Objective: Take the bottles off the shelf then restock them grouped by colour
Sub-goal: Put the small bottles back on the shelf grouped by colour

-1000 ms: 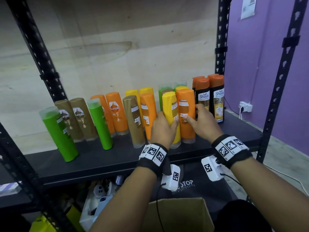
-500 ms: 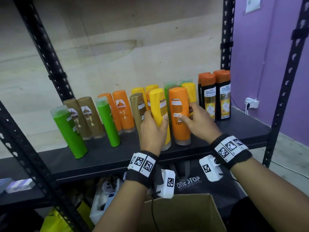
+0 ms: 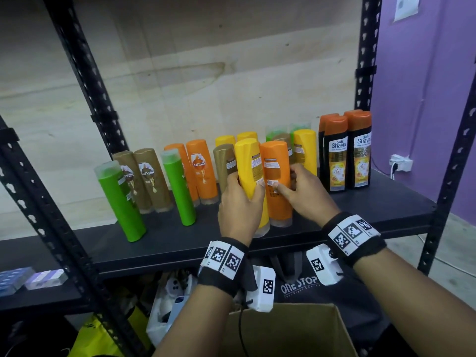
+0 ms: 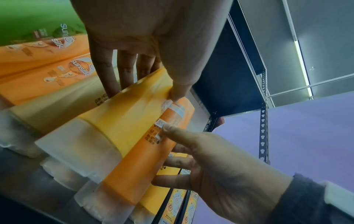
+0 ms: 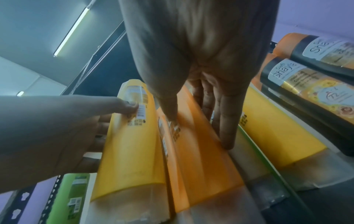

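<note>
My left hand (image 3: 239, 202) grips a yellow bottle (image 3: 248, 171) near the front of the black shelf (image 3: 180, 240); thumb and fingers wrap it in the left wrist view (image 4: 124, 121). Beside it, my right hand (image 3: 301, 194) grips an orange bottle (image 3: 277, 181), thumb on its label (image 5: 201, 159). Both bottles stand cap-down and touch each other. Further left stand a green bottle (image 3: 121, 202), two brown ones (image 3: 144, 176), another green (image 3: 179, 186) and two orange ones (image 3: 202, 171). A brown bottle (image 3: 224, 161) is just behind my left hand.
Black Shayla bottles with orange caps (image 3: 345, 153) stand at the shelf's right end, with yellow (image 3: 305, 148) and green bottles behind my hands. Black uprights frame the shelf. An open cardboard box (image 3: 283, 331) sits below, in front of me. A purple wall is at the right.
Both hands keep their grips. The yellow and orange bottles have shifted a little left along the shelf front, and the yellow one now hides the orange bottle beside the brown one.
</note>
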The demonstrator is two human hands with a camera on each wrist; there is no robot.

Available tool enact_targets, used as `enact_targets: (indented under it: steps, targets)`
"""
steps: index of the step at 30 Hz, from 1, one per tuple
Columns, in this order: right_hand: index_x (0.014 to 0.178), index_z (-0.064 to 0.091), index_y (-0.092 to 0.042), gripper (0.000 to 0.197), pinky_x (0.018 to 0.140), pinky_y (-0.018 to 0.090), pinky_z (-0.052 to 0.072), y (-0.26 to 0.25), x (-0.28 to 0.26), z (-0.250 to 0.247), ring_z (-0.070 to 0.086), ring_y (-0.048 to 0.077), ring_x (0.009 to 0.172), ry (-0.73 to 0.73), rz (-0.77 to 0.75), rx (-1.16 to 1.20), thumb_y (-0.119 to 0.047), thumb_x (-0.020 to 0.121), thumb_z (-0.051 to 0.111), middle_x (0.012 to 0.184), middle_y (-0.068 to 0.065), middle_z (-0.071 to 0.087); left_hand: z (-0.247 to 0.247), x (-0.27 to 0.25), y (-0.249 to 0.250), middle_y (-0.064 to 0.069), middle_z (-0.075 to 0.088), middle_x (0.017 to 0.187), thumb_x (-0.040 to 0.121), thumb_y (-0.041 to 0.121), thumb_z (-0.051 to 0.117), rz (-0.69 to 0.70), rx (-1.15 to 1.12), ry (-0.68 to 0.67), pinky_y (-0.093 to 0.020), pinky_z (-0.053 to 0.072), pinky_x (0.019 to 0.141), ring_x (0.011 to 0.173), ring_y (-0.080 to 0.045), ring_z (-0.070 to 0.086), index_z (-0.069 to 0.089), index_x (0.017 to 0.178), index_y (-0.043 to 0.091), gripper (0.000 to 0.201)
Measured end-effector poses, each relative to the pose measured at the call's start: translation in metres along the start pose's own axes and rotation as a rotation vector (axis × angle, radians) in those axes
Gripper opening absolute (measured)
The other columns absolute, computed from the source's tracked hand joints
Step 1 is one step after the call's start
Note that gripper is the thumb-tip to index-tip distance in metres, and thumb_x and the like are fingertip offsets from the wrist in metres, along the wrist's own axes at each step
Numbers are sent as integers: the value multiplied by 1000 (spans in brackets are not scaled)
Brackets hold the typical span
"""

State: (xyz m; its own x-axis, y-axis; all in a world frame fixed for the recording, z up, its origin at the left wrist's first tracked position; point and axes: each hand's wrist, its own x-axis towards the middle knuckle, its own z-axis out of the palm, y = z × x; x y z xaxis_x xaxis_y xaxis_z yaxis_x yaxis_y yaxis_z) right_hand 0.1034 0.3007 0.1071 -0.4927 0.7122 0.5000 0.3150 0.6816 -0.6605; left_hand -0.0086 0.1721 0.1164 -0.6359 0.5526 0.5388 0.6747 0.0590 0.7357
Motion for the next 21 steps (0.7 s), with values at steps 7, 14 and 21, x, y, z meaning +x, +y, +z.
enact_targets:
  steps: [7, 14, 21]
  targets:
    - [108, 52, -20, 22, 75, 26, 48, 11, 5, -10, 58, 20, 94, 439, -5, 115, -42, 102, 52, 103, 1, 57, 3, 0, 0, 7, 68, 109, 95, 57, 62, 13, -21, -6, -47, 58, 83, 98, -18, 67, 54, 119, 26, 41]
    - [144, 37, -15, 64, 105, 44, 41, 27, 24, -18, 43, 34, 132, 324, 140, -50, -24, 91, 70, 143, 13, 33, 10, -4, 1, 8, 68, 112, 92, 57, 65, -6, -35, -22, -48, 57, 86, 103, -18, 66, 54, 122, 26, 45]
    - [155, 20, -17, 75, 98, 49, 47, 41, 40, -11, 55, 38, 122, 160, 225, -73, -30, 97, 65, 141, 18, 47, 16, -2, -3, 11, 68, 111, 92, 57, 67, -12, -53, -31, -48, 58, 86, 103, -15, 67, 54, 123, 28, 44]
